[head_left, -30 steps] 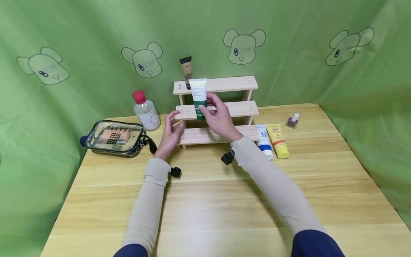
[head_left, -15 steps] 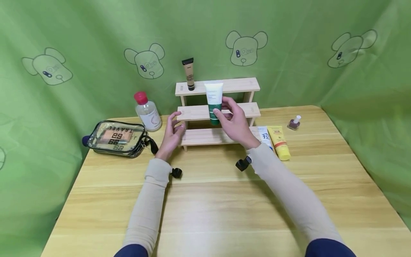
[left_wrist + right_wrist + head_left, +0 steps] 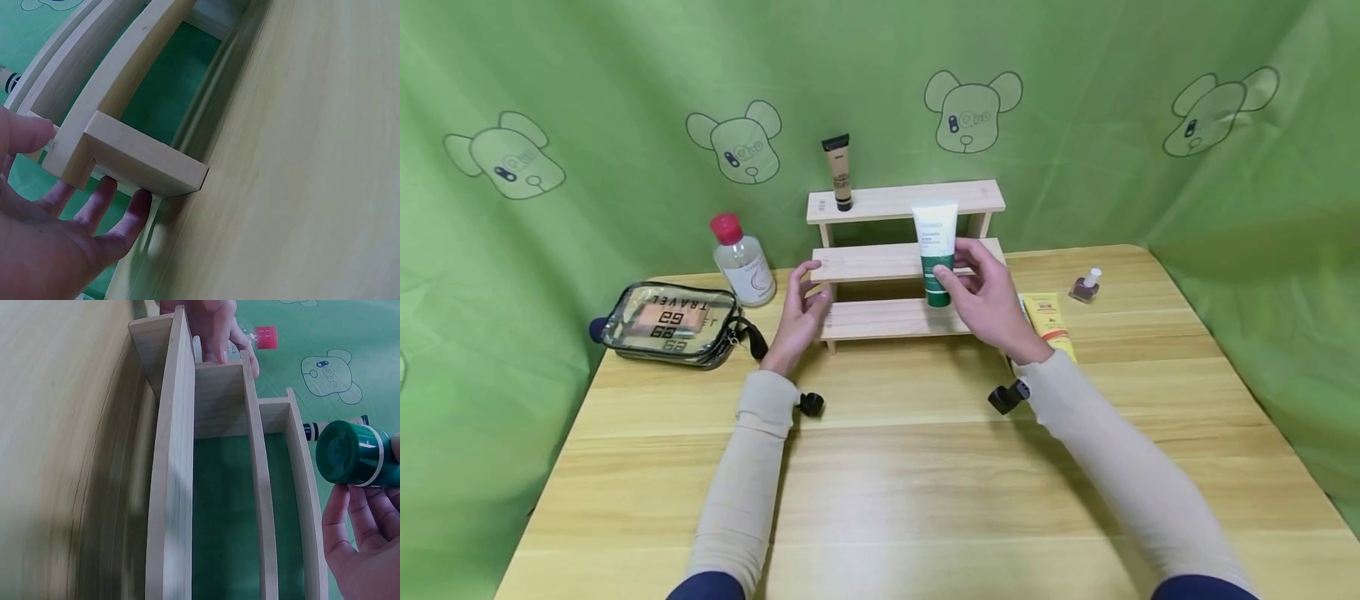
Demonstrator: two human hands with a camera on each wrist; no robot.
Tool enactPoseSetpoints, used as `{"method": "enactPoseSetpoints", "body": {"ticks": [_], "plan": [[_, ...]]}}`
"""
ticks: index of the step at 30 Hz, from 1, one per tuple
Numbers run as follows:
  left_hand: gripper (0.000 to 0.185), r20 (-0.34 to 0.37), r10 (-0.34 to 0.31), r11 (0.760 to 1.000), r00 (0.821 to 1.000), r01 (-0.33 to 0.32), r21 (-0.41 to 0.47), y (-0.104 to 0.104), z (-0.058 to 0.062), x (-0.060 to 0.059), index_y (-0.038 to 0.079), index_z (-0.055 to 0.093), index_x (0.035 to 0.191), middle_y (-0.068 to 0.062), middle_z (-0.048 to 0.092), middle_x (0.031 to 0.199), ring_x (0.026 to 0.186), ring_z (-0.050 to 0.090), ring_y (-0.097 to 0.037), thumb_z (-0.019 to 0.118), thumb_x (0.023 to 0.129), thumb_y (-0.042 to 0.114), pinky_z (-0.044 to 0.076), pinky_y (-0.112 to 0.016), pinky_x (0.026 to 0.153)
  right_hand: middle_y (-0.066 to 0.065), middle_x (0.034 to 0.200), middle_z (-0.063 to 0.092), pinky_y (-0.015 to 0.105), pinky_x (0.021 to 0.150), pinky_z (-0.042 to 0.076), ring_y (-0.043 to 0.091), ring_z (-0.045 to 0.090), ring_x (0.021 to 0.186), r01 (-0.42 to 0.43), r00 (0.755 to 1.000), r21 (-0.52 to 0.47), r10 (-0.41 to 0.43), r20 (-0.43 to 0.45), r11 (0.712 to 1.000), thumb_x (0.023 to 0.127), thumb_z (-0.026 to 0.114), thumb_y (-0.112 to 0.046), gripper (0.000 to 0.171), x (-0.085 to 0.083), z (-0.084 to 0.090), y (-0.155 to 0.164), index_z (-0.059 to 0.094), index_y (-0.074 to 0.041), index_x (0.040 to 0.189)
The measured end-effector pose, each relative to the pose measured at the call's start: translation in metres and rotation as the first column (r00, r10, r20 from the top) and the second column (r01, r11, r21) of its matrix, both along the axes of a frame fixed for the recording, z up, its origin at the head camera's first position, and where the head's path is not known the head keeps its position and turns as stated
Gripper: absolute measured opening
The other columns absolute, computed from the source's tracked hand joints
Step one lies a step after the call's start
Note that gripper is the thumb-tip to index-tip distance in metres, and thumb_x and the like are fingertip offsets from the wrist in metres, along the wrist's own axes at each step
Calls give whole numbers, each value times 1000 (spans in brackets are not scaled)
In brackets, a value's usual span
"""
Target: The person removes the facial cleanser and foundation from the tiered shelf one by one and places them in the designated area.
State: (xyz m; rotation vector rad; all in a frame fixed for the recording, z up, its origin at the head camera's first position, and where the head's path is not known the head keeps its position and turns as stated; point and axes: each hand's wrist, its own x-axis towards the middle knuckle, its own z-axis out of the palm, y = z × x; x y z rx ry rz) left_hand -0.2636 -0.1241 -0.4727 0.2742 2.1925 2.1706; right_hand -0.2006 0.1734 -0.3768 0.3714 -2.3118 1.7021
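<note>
A three-tier wooden display rack (image 3: 910,318) stands at the back of the table. At its left end, my left hand (image 3: 797,321) holds it, with thumb and fingers (image 3: 128,228) on either side of the lower shelf's end. My right hand (image 3: 992,296) pinches a white squeeze tube (image 3: 936,229) with a green cap. The tube is upright, cap down, overlapping the middle and lower shelves in the head view. In the right wrist view the cap's underside (image 3: 337,452) shows, apart from the shelves. A tan tube (image 3: 840,173) with black ends stands on the top shelf's left end.
Left of the rack are a red-capped clear bottle (image 3: 747,271) and a clear travel pouch (image 3: 673,325). To the right lie a yellow tube (image 3: 1047,317) and a nail polish bottle (image 3: 1085,286). A blue-and-white tube is mostly hidden behind my right hand. Green curtain surrounds the table (image 3: 865,492).
My right hand has carried the green-capped tube rightward and slightly down along the rack, covering most of the blue-and-white tube. My left hand keeps its place at the rack's left end.
</note>
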Motion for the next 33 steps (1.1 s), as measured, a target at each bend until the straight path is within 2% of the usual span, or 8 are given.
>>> {"method": "enactPoseSetpoints", "body": {"ticks": [12, 15, 23, 33], "plan": [[53, -1, -6, 1000, 1000, 6, 8, -1, -2, 0, 32, 38, 160, -20, 43, 163, 146, 53, -43, 51, 114, 9, 42, -57, 127, 18, 133, 67, 9, 90, 56, 6, 63, 115, 78, 997, 47, -79, 18, 996, 111, 65, -14, 42, 18, 1, 39, 57, 1, 149], [53, -4, -4, 1000, 1000, 4, 9, -1, -2, 0, 33, 39, 159, -20, 44, 163, 146, 53, -44, 52, 114, 9, 42, -57, 127, 13, 131, 67, 10, 90, 57, 4, 63, 114, 111, 993, 59, -112, 22, 992, 111, 64, -16, 42, 22, 1, 49, 57, 1, 148], [52, -3, 2, 1000, 1000, -2, 3, 0, -2, -1, 33, 39, 159, -19, 45, 162, 144, 54, -43, 51, 114, 10, 42, -56, 126, -10, 121, 65, 8, 90, 57, 3, 62, 113, 170, 982, 75, -175, 65, 983, 111, 65, -22, 46, 27, -2, 76, 57, 0, 150], [51, -15, 1, 1000, 1000, -1, 8, 0, -3, -1, 31, 38, 160, -20, 48, 158, 143, 54, -46, 52, 114, 10, 44, -56, 124, -14, 117, 63, 6, 91, 56, 2, 62, 111, 190, 976, 88, -198, 88, 978, 112, 64, -22, 46, 32, -11, 99, 57, 3, 149]]}}
